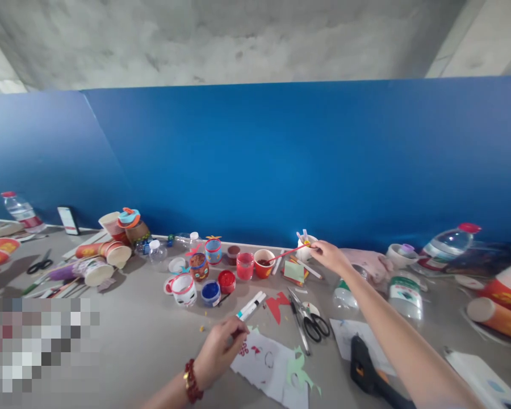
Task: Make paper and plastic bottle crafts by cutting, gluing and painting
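My right hand [332, 257] pinches the end of a thin red-handled paintbrush [290, 252]. Its other end dips into a red-and-white paper cup [263, 274] with something dark red inside. Below and to the left, my left hand [225, 347] has its fingers curled with the tips together, beside a white sheet with red marks [270, 369]. Whether anything small is in those fingers is hidden. Two white markers [251, 305] lie just beyond them. Around the cup stand a clear cup of pink-red liquid [245, 267], a red paint pot [226, 281] and a blue paint pot [210, 292].
Scissors [316, 328], red paper scraps [276, 305] and a black glue gun [366, 369] lie on the grey table [123, 346]. Plastic bottles [405, 295] stand at right. Paper cups [97, 271] lie at left. A blue panel [255, 165] borders the back.
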A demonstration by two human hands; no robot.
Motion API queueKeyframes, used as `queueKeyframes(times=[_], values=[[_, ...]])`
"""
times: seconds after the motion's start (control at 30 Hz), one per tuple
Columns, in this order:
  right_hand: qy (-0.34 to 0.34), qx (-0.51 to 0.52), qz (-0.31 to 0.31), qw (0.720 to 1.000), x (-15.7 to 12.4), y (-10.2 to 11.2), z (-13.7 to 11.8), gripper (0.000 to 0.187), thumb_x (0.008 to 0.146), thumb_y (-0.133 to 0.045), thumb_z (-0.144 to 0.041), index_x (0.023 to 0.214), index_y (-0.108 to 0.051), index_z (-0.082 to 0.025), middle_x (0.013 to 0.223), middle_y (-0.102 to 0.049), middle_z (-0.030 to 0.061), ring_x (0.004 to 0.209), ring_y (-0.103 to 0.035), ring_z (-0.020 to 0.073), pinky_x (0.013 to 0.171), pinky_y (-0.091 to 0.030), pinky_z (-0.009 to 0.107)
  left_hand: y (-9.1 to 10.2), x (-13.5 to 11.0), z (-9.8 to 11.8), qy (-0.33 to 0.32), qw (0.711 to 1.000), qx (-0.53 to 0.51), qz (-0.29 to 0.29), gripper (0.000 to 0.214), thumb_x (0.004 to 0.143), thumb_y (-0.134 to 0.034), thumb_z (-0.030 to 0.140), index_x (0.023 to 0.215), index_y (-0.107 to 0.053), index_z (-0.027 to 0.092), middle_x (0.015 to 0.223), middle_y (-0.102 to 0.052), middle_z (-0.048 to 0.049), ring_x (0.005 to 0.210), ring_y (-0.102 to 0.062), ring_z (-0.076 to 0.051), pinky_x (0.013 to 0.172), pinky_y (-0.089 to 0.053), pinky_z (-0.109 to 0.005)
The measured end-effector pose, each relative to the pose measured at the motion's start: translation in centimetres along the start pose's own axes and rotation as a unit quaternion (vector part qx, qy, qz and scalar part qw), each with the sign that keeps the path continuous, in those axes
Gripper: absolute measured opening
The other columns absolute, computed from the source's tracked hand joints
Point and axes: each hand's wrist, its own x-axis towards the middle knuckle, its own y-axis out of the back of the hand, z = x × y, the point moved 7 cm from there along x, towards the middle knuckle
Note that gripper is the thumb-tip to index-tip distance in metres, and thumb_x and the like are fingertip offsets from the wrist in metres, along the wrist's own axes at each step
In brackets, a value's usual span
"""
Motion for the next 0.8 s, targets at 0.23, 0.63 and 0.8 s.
queueKeyframes(times=[0.23,0.63,0.8], values=[[-0.043,-0.030,0.082,0.995,1.4,2.5,0.1,0.025,0.089,-0.053,-0.039,0.097,-0.067,-0.021,0.100,-0.070,0.0075,0.083,-0.063,0.0201,0.066,-0.041,0.027,0.2,0.1,-0.1,-0.010,1.000,0.001,0.013,0.014,0.091,-0.050,0.020,0.083,-0.062,0.021,0.077,-0.066,-0.0024,0.071,-0.062,-0.016,0.068,-0.047,-0.025],[-0.033,-0.040,0.021,0.998,4.3,1.1,-0.6,0.022,0.082,-0.062,-0.042,0.084,-0.068,-0.022,0.082,-0.071,0.0051,0.071,-0.061,0.0178,0.054,-0.030,0.025,0.1,0.0,-0.4,-0.004,1.000,0.028,0.013,0.012,0.089,-0.052,0.017,0.084,-0.062,0.019,0.076,-0.066,-0.0023,0.069,-0.063,-0.016,0.066,-0.047,-0.024],[-0.035,-0.043,0.037,0.998,4.3,1.0,-0.8,0.019,0.080,-0.060,-0.038,0.070,-0.063,-0.022,0.070,-0.068,0.0029,0.060,-0.057,0.0160,0.050,-0.026,0.025,1.7,-0.1,0.7,-0.038,0.997,0.054,0.049,0.014,0.090,-0.049,0.016,0.088,-0.062,0.021,0.079,-0.066,-0.0029,0.072,-0.063,-0.016,0.068,-0.048,-0.025]])
